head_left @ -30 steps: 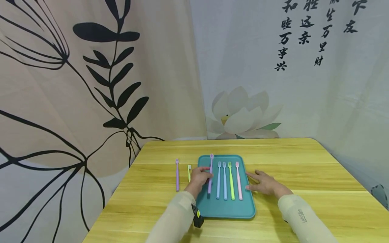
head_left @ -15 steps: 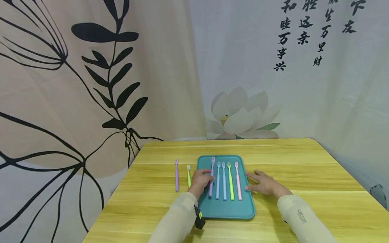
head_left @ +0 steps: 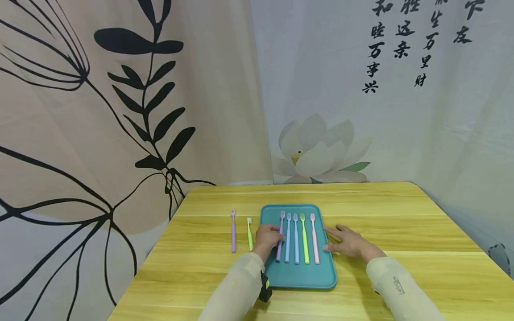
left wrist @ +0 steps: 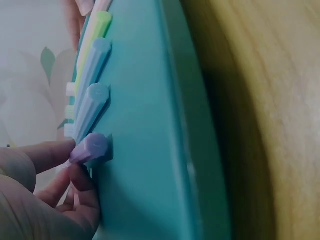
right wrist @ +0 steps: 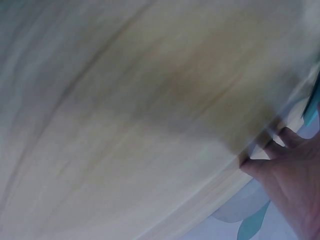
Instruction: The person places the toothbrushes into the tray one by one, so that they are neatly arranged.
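Observation:
My left hand (head_left: 266, 240) pinches a purple toothbrush (head_left: 279, 255) between thumb and fingers over the left part of a teal tray (head_left: 299, 280). In the left wrist view, the handle end of this purple toothbrush (left wrist: 95, 146) sits close over the tray floor. To its right, side by side on the tray, lie two blue toothbrushes (head_left: 288, 249), a green one (head_left: 306, 249) and a pink one (head_left: 316, 249). My right hand (head_left: 350, 243) has its fingers spread, with fingertips at the tray's right rim. The right wrist view shows this hand (right wrist: 292, 167) low by the table.
Left of the tray, a second purple toothbrush (head_left: 234, 232) and a second green toothbrush (head_left: 250, 234) lie on the wooden table (head_left: 192, 267); my left forearm partly hides the green one. Behind the table hangs a printed cloth (head_left: 225, 111).
My left hand has moved slightly right with the purple toothbrush, bringing it down and nearer to the blue ones. The right hand has stayed at the tray's rim.

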{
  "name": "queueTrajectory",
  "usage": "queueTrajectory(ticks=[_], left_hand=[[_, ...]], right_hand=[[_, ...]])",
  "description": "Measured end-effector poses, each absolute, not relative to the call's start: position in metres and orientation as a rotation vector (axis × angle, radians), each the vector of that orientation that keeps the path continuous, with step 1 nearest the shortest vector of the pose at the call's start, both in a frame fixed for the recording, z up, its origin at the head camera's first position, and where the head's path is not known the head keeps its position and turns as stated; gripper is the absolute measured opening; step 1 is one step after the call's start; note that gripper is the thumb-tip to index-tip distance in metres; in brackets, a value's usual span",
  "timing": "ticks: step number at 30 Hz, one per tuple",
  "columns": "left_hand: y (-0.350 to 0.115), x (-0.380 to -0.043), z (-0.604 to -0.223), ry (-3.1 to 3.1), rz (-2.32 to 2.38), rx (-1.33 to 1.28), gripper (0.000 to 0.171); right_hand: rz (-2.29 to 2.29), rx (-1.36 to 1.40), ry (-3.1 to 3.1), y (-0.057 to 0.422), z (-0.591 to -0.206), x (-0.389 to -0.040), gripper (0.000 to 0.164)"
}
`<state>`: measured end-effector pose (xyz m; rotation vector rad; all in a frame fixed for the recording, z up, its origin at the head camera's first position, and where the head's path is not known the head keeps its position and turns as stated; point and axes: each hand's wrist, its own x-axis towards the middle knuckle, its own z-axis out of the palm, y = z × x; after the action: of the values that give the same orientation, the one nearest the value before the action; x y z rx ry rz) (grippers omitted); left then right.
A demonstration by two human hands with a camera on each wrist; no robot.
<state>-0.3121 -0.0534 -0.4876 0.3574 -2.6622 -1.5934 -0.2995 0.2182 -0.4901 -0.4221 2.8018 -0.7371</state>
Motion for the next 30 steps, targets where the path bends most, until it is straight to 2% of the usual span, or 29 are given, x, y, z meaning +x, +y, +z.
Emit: queueTrajectory(ticks=[11,30], left_hand=[[-0.0519,-0.3091,-0.4848,-2.710,-1.442,0.315,0.022],[-0.0609,-0.3123,-0.4807,-2.691,-1.408,0.322,0.027]], right_hand=[[-0.750,-0.418,2.793,0.2175,-0.4891,-0.2995,0.078],[-0.741,-0.411,2.785,0.2179,-0.4897,-0.3004,0.079]])
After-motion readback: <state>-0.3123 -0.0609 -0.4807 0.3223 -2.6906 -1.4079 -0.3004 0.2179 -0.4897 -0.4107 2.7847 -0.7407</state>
